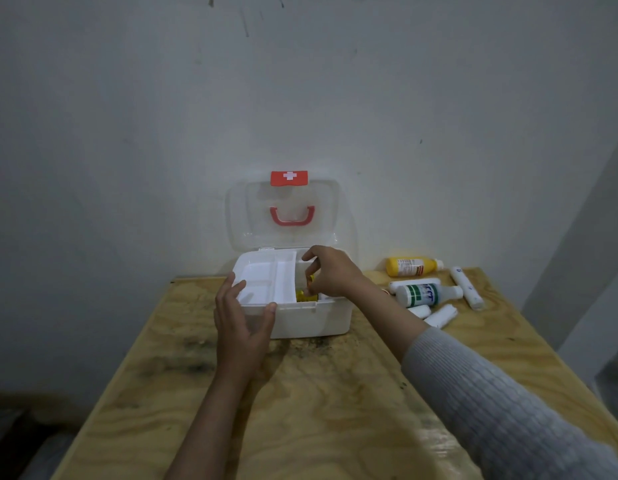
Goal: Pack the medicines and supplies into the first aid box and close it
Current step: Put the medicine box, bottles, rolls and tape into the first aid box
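Standing on one plywood table point(335, 393), one white plastic first aid box point(314, 318) has its clear lid point(283, 216) upright. Left hand point(240, 323) rests spread against its front-left corner; right hand point(330, 271) pinches a small yellow item point(305, 295) inside. Two bottles, yellow point(411, 266) and white-green point(427, 295), plus four white rolls point(466, 287) lie right.

A white cross on the red latch point(289, 178); bottle labels unreadable.

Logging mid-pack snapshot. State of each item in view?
first aid box: open, lid upright
inner tray: seated left, empty
yellow item: inside box, under right hand
left hand: steadying box corner
yellow bottle: lying on table, unpacked
green-label bottle: lying, unpacked
white rolls: lying, unpacked
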Available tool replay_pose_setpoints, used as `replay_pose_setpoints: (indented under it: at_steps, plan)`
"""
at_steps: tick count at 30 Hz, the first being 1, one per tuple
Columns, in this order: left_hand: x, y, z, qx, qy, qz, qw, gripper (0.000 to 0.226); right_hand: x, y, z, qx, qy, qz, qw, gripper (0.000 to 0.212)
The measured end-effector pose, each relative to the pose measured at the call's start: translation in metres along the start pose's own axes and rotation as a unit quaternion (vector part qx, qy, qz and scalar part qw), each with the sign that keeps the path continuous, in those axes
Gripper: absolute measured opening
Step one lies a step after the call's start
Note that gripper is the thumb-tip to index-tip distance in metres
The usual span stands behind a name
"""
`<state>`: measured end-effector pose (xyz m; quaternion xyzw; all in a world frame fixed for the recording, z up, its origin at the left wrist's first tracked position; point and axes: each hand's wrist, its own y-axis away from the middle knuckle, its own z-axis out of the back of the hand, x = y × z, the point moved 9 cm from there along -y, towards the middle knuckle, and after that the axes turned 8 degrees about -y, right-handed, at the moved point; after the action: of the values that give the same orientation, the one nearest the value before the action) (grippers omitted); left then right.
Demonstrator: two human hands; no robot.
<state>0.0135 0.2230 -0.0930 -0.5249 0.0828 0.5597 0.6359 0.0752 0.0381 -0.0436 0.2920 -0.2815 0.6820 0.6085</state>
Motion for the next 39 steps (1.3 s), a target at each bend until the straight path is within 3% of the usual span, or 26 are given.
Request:
replay_pose_setpoints:
  at_steps: [8, 13, 17, 22, 27, 33, 39]
  plan:
    - [-0.001, 0.000, 0.000, -0.005, -0.011, 0.002, 1.000, 0.064, -0.002, -0.005, 0.002, 0.000, -0.016, 0.016, 1.000, 0.060]
    - [-0.004, 0.000, 0.001, -0.002, -0.001, 0.002, 1.000, 0.065, -0.001, 0.012, 0.052, -0.094, -0.081, 0.078, 0.989, 0.037]
    - [-0.001, 0.000, 0.001, -0.006, 0.004, -0.012, 1.000, 0.065, -0.036, 0.035, 0.112, -0.148, -0.039, 0.065, 0.986, 0.025]
    - [0.002, 0.000, -0.001, -0.006, 0.004, -0.012, 1.000, 0.064, -0.114, 0.063, 0.169, -0.145, 0.085, -0.022, 0.986, 0.020]
    - [0.001, 0.001, -0.001, -0.004, 0.003, -0.009, 1.000, 0.069, -0.172, 0.076, 0.182, -0.112, 0.160, -0.091, 0.977, 0.025]
    - [0.001, 0.000, -0.001, 0.000, 0.002, -0.006, 1.000, 0.067, -0.187, 0.070, 0.172, -0.092, 0.206, -0.095, 0.970, 0.041]
    - [0.000, 0.000, 0.000, 0.002, 0.002, -0.007, 1.000, 0.068, -0.186, 0.066, 0.165, -0.052, 0.237, -0.087, 0.966, 0.033]
